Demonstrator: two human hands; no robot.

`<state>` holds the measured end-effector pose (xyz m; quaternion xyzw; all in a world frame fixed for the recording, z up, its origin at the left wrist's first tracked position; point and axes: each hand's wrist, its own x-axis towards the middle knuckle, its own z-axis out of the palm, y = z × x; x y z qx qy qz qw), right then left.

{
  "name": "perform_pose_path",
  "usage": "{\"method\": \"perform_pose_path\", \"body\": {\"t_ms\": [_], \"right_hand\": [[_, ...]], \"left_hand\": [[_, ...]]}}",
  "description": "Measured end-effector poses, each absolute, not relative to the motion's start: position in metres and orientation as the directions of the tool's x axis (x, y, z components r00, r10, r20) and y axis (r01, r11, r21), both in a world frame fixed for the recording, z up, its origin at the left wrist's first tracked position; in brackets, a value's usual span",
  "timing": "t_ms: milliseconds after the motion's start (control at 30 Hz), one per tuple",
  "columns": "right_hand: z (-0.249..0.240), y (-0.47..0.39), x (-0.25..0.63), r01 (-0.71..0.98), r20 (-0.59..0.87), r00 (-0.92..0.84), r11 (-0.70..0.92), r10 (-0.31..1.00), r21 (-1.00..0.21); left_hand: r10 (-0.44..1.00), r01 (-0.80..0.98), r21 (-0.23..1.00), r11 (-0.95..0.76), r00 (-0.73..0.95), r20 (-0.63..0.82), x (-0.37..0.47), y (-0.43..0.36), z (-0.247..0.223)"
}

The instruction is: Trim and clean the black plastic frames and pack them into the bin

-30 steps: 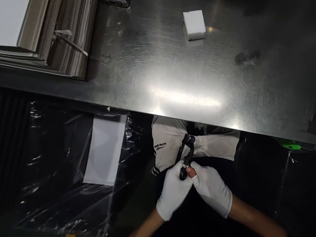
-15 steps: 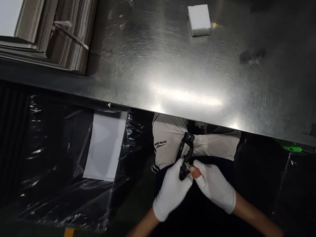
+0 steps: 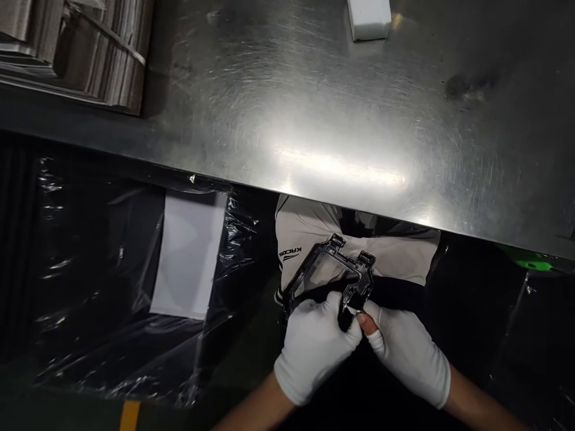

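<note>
A black, angular frame part (image 3: 366, 278) with small holes and two raised tabs is held over my lap, below the table edge. My left hand (image 3: 314, 347), in a white glove, is closed round its near side. The gloved right hand (image 3: 408, 350) has a bare thumb and pinches close against the part's near right corner. Something small and pale shows by that thumb tip, too small to name. The fingers under the part are hidden.
A metal table (image 3: 251, 120) spans the far side, with a white block (image 3: 371, 24) and strapped cardboard sheets (image 3: 108, 60) on it. Left of me, a white sheet (image 3: 188, 257) lies on clear plastic film (image 3: 112, 359). A green object (image 3: 534, 263) is under the table edge at right.
The black part has been turned from nearly edge-on so its broad, holed face shows. Both hands have shifted slightly right, still close together. The table view has moved up and left a little.
</note>
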<state>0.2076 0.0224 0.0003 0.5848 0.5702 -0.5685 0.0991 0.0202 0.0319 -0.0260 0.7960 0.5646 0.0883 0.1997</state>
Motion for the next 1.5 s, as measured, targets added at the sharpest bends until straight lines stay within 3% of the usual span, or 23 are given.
{"method": "perform_pose_path", "body": {"t_ms": [367, 1167, 1267, 1400, 1500], "right_hand": [[0.002, 0.022, 0.207, 0.838, -0.795, -0.285, -0.264, 0.535, -0.477], [-0.002, 0.019, 0.196, 0.787, -0.827, -0.146, -0.443, 0.543, -0.430], [-0.001, 0.018, 0.203, 0.718, -0.809, -0.123, -0.511, 0.574, -0.472], [0.004, 0.019, 0.221, 0.472, -0.794, -0.091, -0.676, 0.602, -0.566], [0.006, 0.022, 0.230, 0.351, -0.818, -0.058, -0.755, 0.572, -0.553]], "left_hand": [[0.942, 0.894, 0.338, -0.294, 0.330, -0.053, 0.022, 0.032, -0.024], [0.956, 0.925, 0.267, -0.269, 0.290, -0.040, 0.028, 0.038, -0.025], [0.960, 0.935, 0.246, -0.257, 0.277, -0.049, 0.028, 0.038, -0.025], [0.965, 0.950, 0.210, -0.230, 0.251, -0.075, 0.026, 0.037, -0.027], [0.965, 0.955, 0.199, -0.219, 0.242, -0.097, 0.026, 0.036, -0.028]]}}
